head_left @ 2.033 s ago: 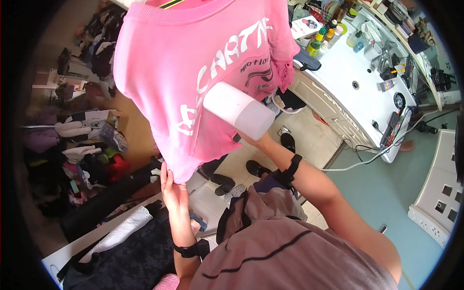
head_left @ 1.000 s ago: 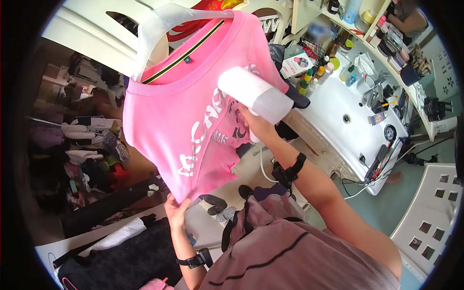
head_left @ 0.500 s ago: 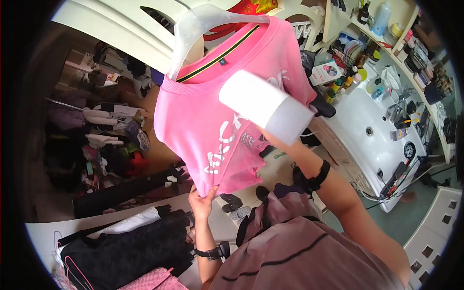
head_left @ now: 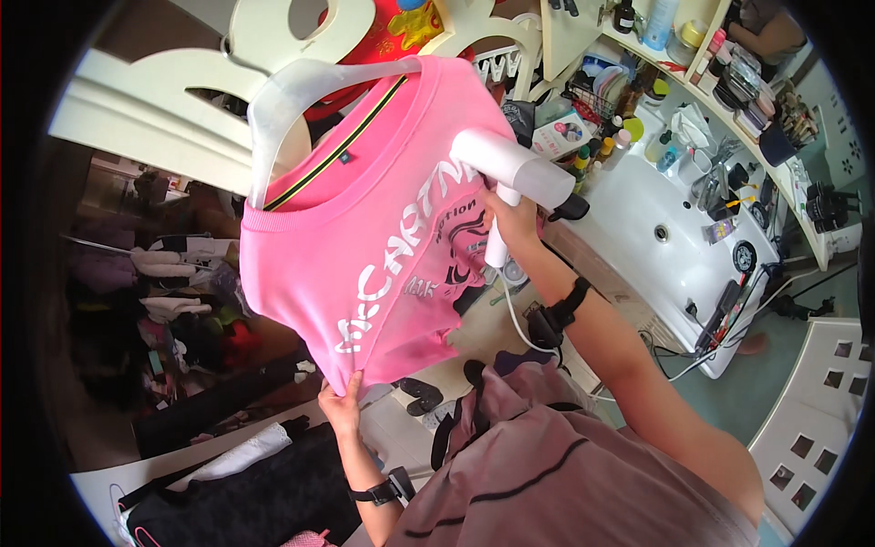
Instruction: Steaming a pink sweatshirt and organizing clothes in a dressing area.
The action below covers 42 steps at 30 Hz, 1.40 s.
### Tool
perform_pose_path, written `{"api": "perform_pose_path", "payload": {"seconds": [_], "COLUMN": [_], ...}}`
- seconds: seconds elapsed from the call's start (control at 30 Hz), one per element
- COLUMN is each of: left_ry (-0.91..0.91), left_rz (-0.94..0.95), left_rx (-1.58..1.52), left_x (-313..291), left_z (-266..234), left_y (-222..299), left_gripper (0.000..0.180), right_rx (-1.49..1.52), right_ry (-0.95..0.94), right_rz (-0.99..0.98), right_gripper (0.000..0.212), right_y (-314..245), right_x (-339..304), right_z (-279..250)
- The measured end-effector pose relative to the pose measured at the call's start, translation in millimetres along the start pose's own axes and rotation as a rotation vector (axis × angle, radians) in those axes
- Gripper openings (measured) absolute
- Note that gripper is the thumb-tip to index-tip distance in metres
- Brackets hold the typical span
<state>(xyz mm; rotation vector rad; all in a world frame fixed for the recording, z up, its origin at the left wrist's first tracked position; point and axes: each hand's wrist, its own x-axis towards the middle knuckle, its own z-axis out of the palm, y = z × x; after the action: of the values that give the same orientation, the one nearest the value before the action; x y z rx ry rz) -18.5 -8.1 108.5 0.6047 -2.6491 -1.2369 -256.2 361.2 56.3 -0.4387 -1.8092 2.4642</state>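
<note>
A pink sweatshirt with white lettering hangs on a translucent hanger, whose hook reaches up to a white cut-out panel. Its lower left part is pinched between the thumb and fingers of my left hand, which pulls the fabric taut; whether that is hem or sleeve I cannot tell. My right hand is wrapped round the handle of a white hair dryer. The dryer's barrel lies across the sweatshirt's right side, its white end toward the lettering. A pale cord runs down from the handle.
To the right stands a white sink with bottles and tools along its rim. Shelves of toiletries line the upper right. Piled clothes fill the left side, and dark garments lie at lower left. Slippers rest below.
The hair dryer has turned, so its handle now shows, and it sits a little lower relative to the sweatshirt. The view has shifted; my left hand keeps its pinch.
</note>
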Motion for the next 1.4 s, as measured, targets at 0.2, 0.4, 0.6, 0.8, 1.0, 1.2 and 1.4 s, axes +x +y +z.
{"api": "perform_pose_path", "payload": {"seconds": [0.2, 0.4, 0.6, 0.8, 1.0, 1.2, 1.4], "left_ry": [0.086, 0.106, 0.121, 0.068, -0.014, -0.056, -0.098], "left_rz": [0.020, 0.038, 0.015, -0.056, 0.054, 0.048, 0.066], "left_rx": [0.005, 0.123, 0.151, 0.115, 0.104, 0.037, 0.050], "left_x": [5.4, 7.1, 8.6, 8.3, 15.3, 19.3, 27.1], "left_z": [-3.5, -4.9, -1.6, -0.5, 0.4, 2.2, -0.3], "left_y": [1.5, -3.2, -1.6, 5.4, 3.0, -7.1, -22.0], "left_gripper": [0.029, 0.029, 0.027, 0.026, 0.025, 0.022, 0.022], "right_rx": [-0.151, 0.104, -0.459, 0.092, 0.151, 0.379, 0.303], "right_ry": [0.196, -0.085, 0.011, -0.157, 0.003, 0.072, -0.153], "right_rz": [0.001, -0.013, -0.339, -0.006, -0.023, 0.030, -0.094], "right_gripper": [0.018, 0.021, 0.028, 0.024, 0.016, 0.017, 0.015], "right_y": [21.5, -30.2, 17.9, -73.2, -70.1, -91.4, -104.7], "right_x": [21.9, 26.7, 39.5, 17.5, 16.2, 8.3, -6.4], "right_z": [-26.6, -25.0, -43.2, -14.7, 3.4, 10.3, 26.0]}}
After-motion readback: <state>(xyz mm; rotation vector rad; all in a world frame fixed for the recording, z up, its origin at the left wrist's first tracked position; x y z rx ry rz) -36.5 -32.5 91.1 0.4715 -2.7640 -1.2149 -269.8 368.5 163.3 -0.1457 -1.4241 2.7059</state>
